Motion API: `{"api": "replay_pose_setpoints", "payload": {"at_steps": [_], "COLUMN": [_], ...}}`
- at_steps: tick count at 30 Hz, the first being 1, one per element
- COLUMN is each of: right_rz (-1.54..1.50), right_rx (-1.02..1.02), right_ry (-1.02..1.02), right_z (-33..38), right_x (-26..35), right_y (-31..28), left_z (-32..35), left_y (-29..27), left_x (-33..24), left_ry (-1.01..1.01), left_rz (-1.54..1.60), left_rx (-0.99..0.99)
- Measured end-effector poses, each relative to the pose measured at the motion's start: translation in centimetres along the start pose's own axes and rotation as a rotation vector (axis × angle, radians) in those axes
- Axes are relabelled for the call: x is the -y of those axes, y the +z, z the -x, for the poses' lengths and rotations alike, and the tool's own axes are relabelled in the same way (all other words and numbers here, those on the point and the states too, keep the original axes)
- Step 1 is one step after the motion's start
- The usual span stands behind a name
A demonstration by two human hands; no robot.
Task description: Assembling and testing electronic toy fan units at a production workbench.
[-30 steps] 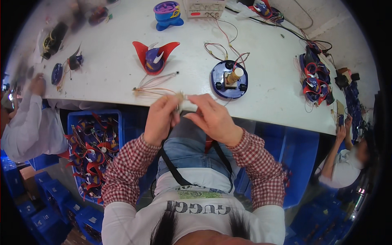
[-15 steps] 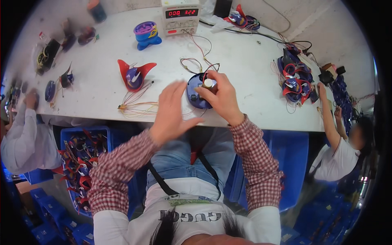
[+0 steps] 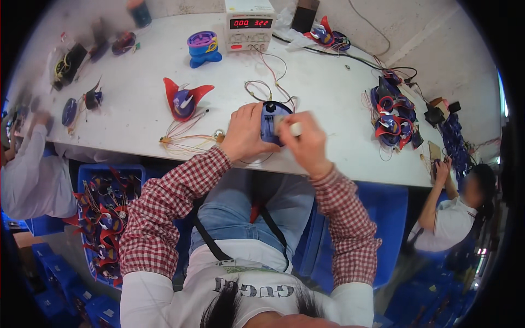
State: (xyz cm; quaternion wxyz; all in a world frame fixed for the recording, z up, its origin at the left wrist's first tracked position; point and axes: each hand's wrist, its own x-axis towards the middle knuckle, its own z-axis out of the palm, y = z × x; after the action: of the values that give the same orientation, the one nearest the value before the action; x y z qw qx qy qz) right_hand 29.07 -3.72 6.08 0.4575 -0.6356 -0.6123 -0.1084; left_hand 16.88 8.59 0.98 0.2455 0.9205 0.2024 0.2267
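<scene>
Both hands — left hand (image 3: 244, 135), right hand (image 3: 308, 143) — grip blue round part (image 3: 270, 117).

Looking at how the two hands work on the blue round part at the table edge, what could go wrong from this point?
1. The blue round part sits close to the table edge; if the left hand loosens, it might slide off.
2. Thin wires run from the part toward the power supply; a pull could strain or snag them.
3. The right hand holds a small pale piece, which could slip and fall to the floor.
</scene>
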Motion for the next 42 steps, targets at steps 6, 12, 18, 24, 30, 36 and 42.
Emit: {"api": "replay_pose_setpoints", "payload": {"at_steps": [6, 12, 18, 24, 30, 36, 42], "right_rz": [0.078, 0.178, 0.174, -0.138, 0.244, -0.377, -0.803], "right_rx": [0.021, 0.059, 0.000, 0.582, 0.545, 0.391, 0.260], "right_ry": [0.419, 0.533, 0.115, -0.254, -0.322, -0.061, 0.835], "right_z": [-1.7, 0.7, -1.3, -3.1, -2.5, -5.3, -6.8], "right_x": [-7.1, -11.6, 1.3, 10.6, 11.3, 10.4, 5.6], "right_y": [-4.8, -5.5, -3.5, 11.0, 19.7, 13.1, 3.5], "left_z": [1.5, 7.1, 7.8, 3.5, 2.2, 3.6, 1.7], "left_y": [-4.4, -12.3, -13.5, -14.0, -11.8, -13.6, -12.4], "left_x": [-0.1, 8.7, 15.2, 14.9, 15.4, 12.9, 8.2], "left_ry": [0.183, -0.276, -0.290, -0.259, -0.347, -0.459, -0.269], "left_rz": [0.045, 0.156, 0.100, 0.235, 0.328, 1.143, 1.433], "left_rx": [-0.072, -0.564, -0.355, -0.165, -0.105, -0.180, -0.110]}}
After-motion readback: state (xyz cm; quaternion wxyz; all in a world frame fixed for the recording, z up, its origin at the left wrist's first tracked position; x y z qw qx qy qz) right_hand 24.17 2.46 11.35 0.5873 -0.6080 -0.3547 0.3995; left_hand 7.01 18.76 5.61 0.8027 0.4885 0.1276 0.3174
